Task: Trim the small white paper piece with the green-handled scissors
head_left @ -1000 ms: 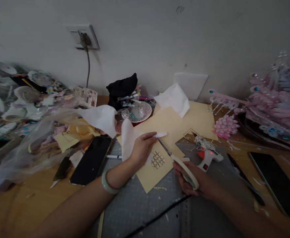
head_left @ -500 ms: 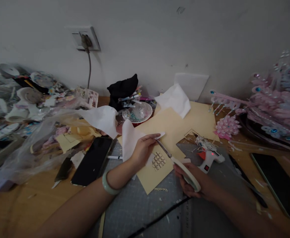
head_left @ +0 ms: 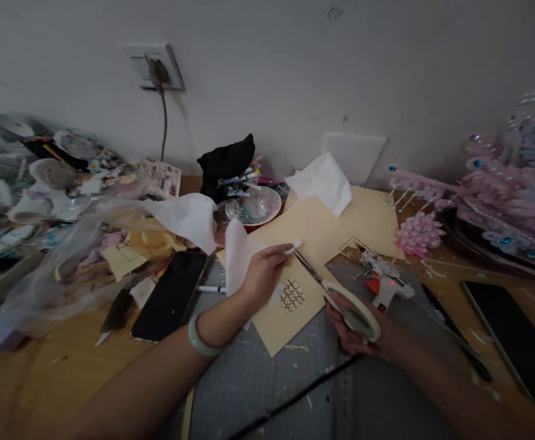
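Since half a second ago the scissors [head_left: 336,293] have drawn back toward 3 o'clock, the right hand [head_left: 363,333] clamped on their handles. The left hand [head_left: 262,272] pinches the white paper sheet [head_left: 239,253]. Beneath lie cream card [head_left: 322,232], a grey cutting mat [head_left: 258,379], and the wooden desk [head_left: 43,379] against a white wall [head_left: 386,73].

A plain grey-white wall [head_left: 386,73] backs a cluttered wooden table [head_left: 33,379]. A socket [head_left: 152,66] sits on the wall, its cable [head_left: 163,131] hanging down. Light is dim.

glue gun [head_left: 385,287] crowding right hand [head_left: 363,330], mat [head_left: 258,385] near edge free
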{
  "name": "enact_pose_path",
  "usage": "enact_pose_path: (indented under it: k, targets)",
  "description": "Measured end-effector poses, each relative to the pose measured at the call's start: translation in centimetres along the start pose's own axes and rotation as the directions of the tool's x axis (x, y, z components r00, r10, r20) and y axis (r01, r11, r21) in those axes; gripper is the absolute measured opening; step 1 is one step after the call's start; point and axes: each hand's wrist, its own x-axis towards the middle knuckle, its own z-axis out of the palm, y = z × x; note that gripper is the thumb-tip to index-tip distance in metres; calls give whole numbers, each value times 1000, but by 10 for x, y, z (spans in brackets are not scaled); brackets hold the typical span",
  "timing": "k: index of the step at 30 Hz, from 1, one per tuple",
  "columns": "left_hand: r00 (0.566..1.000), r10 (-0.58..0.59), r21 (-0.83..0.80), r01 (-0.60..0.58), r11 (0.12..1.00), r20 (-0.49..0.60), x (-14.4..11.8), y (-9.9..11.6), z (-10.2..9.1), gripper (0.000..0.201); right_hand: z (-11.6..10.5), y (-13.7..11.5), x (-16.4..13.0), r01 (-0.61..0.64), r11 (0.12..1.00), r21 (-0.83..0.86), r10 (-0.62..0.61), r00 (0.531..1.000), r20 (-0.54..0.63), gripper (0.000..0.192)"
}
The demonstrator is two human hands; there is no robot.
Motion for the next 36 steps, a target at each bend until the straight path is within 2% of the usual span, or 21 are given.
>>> enact_pose_path:
  k: [2, 6, 10, 17, 25, 36]
  targets:
    - [1000, -11, 0, 11, 1000, 7, -1, 0, 0, 23, -2, -3, 0, -41, 999, 26, 41, 999, 15, 39]
    - [1000, -26, 4, 26, 1000, 17, -1, -1, -1, 25, 1, -5, 2, -72, 997, -28, 71, 997, -32, 39]
    - [999, -30, 10, 30, 999, 24, -1, -1, -1, 26, 3, -3, 3, -59, 998, -33, 58, 998, -39, 39]
    - [1000, 29, 33, -29, 999, 3, 1, -3, -2, 16, 3, -4, 4, -98, 994, -41, 96, 995, -39, 41]
    - [1000, -3, 51, 2, 999, 20, 1, -3, -2, 20, 7, -6, 1, -64, 992, -108, 56, 996, -75, 43]
    - [999, -17, 22, 16, 1000, 30, 1, -3, -3, 20, 8, -7, 2, -114, 986, -125, 102, 990, -102, 43]
